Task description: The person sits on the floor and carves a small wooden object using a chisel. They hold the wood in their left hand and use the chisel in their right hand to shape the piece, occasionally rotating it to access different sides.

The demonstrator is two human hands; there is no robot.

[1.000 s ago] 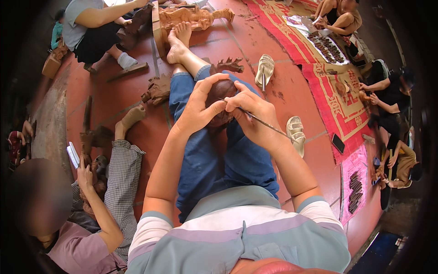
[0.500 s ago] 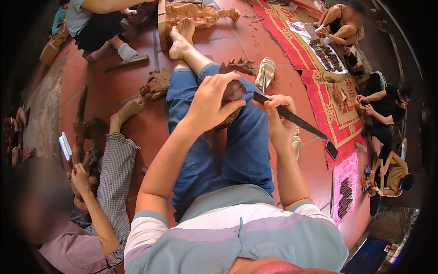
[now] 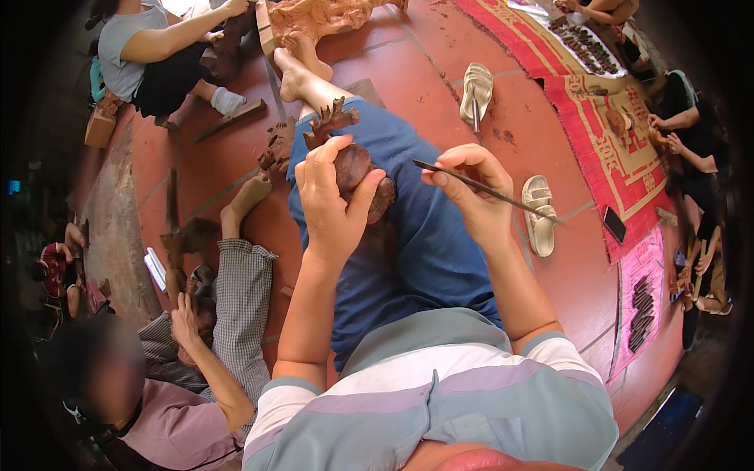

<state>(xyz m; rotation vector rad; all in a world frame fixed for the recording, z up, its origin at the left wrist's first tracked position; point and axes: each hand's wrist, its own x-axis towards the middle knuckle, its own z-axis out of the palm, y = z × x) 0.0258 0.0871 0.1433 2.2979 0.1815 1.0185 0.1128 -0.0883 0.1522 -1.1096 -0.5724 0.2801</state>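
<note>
My left hand [image 3: 336, 206] is wrapped round a dark reddish-brown wood carving [image 3: 355, 166], rounded near the thumb, with jagged spikes at its far end. The carving rests over my knees, and part of it is hidden by the fingers. To the right, apart from the carving, my right hand [image 3: 477, 192] pinches a long, thin, dark metal tool [image 3: 499, 193]. It shows edge-on, one end toward the carving and the other pointing right past the hand.
Sandals [image 3: 540, 216] lie on the red tile floor at right, one with a handled tool [image 3: 475, 110] across it. A phone [image 3: 615, 225] lies on the red mat [image 3: 577, 149]. Another person's checkered leg [image 3: 242, 306] is at left. A large wood carving [image 3: 322, 17] lies beyond my feet.
My view has shifted, so the surroundings sit elsewhere in the picture. The tool in my right hand has turned from its flat face to its edge, and the hands are farther apart.
</note>
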